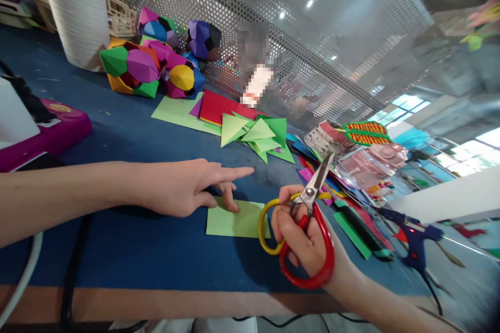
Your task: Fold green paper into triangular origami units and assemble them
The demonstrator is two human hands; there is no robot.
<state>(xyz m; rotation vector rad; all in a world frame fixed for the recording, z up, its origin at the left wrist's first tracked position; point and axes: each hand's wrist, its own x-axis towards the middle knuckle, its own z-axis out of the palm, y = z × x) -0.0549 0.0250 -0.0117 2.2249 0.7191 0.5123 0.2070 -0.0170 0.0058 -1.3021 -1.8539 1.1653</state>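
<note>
My left hand [207, 186] reaches in from the left with its fingers apart, one fingertip on a light green paper rectangle [238, 222] lying on the blue table mat. My right hand [302, 237] grips scissors [322, 231] with one red and one yellow handle, at the right end of that paper. The scissor blades point up and away and look closed together. Beyond my hands lies a pile of green paper triangles [260, 135], next to a red sheet [222, 106] and a longer light green sheet [172, 112].
Folded colourful paper shapes [142, 67] and a white ribbed cylinder [80, 10] stand at the back left. A purple device [64, 132] is at the left. Paper stacks, clear packaging [363, 166] and a blue glue gun [416, 239] lie right. A perforated metal screen [304, 73] rises behind.
</note>
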